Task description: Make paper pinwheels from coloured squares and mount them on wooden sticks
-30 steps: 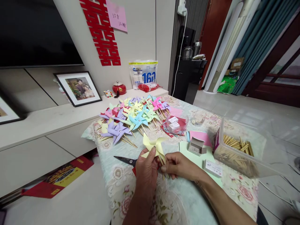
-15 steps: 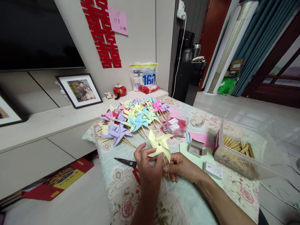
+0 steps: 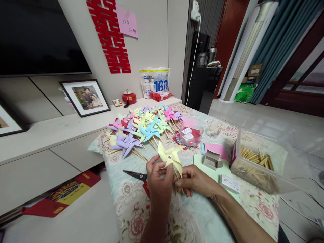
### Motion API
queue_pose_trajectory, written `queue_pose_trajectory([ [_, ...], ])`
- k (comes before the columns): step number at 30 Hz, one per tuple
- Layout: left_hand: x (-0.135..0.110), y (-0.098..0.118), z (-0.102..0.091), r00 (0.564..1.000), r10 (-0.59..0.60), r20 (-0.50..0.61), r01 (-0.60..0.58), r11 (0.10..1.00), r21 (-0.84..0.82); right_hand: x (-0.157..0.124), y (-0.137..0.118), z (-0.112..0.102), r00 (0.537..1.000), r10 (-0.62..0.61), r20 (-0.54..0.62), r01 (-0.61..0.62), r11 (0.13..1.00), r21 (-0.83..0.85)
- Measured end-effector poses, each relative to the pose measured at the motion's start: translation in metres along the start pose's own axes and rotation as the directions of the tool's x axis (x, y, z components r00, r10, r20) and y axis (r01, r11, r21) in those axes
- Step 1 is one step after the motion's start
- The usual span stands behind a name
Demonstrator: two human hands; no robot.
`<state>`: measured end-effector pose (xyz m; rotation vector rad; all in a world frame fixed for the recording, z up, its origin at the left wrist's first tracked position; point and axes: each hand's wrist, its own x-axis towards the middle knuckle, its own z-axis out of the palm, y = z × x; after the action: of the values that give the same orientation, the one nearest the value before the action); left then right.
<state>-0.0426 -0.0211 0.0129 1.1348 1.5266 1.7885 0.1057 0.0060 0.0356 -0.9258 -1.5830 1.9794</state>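
A pale yellow paper pinwheel on a thin wooden stick stands upright between my hands over the flowered tablecloth. My right hand is closed round the stick just below the paper. My left hand pinches a blade of the pinwheel at its lower left edge with thumb and fingers. Behind them lies a heap of finished pinwheels in purple, blue, pink, green and yellow.
Black-bladed scissors lie left of my left hand. A clear tub of wooden sticks stands at the right. Small boxes, pink and green paper sheets and a clear bowl sit mid-table. A low cabinet with framed photos runs along the left.
The pinwheel has turned from edge-on to facing me and risen a little. My left hand shifted from behind the paper to pinching its lower left blade.
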Motion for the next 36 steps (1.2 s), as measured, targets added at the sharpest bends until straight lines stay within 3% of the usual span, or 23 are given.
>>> queue_pose_trajectory([
  [15,0.001,-0.004,0.001,1.000,-0.008,0.022,0.008,1.000,0.006,-0.001,-0.004,-0.001,1.000,0.018,-0.007,-0.018,0.998,-0.055],
  [19,-0.001,0.004,0.001,0.996,0.076,-0.047,-0.073,0.995,0.061,-0.003,-0.007,-0.003,0.986,-0.066,-0.153,0.052,0.994,-0.091],
  [21,0.000,0.007,-0.001,0.988,0.125,-0.094,-0.115,0.988,0.102,-0.004,-0.007,-0.006,0.953,-0.149,-0.265,0.093,0.973,-0.212],
  [23,0.001,0.008,-0.004,0.981,0.151,-0.124,-0.138,0.984,0.114,-0.007,-0.006,-0.011,0.893,-0.289,-0.344,0.114,0.887,-0.448],
  [27,0.003,0.005,-0.008,0.968,0.200,-0.151,-0.181,0.975,0.130,-0.011,-0.005,-0.020,0.773,-0.542,-0.330,0.020,0.541,-0.841],
  [30,0.003,0.003,-0.007,0.968,0.225,-0.112,-0.200,0.960,0.197,-0.014,-0.003,-0.025,0.752,-0.587,-0.299,-0.058,0.393,-0.918],
  [36,0.000,0.008,-0.007,0.951,0.304,-0.057,-0.272,0.910,0.312,-0.016,-0.002,-0.027,0.751,-0.572,-0.331,-0.257,0.208,-0.944],
])
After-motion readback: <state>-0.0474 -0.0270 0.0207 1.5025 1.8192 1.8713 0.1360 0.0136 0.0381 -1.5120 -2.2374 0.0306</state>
